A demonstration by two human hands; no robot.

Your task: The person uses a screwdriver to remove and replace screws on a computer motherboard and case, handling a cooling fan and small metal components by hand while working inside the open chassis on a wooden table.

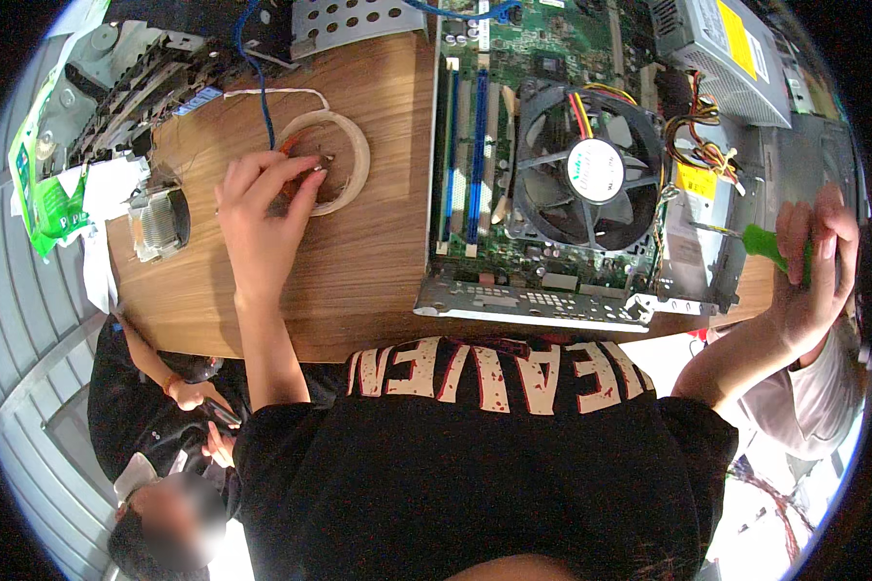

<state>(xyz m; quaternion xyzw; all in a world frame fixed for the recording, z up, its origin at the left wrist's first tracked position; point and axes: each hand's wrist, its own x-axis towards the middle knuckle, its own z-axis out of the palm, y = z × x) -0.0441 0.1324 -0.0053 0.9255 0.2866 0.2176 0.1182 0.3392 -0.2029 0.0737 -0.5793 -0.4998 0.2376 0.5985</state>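
Observation:
My left hand (266, 208) is closed, thumb and forefinger pinched on a tiny shiny piece that looks like a screw (319, 168). Those fingertips hover over the opening of a pale tape roll (358, 160) lying flat, with small bits inside it. To the right, my right hand (816, 254) wraps around the green handle of a screwdriver (763, 244). Its thin shaft points left, over the right part of an opened computer case (543, 308). Inside the case sit a black fan (552, 198) with a white hub and a green motherboard (567, 73).
A silver power supply (717, 58) stands at the far right, with bundled wires beside it. A metal heatsink (157, 223) and a green packet (60, 208) lie at the left. A blue cable (262, 77) crosses the wooden table (378, 261). Another person (155, 407) sits at the lower left.

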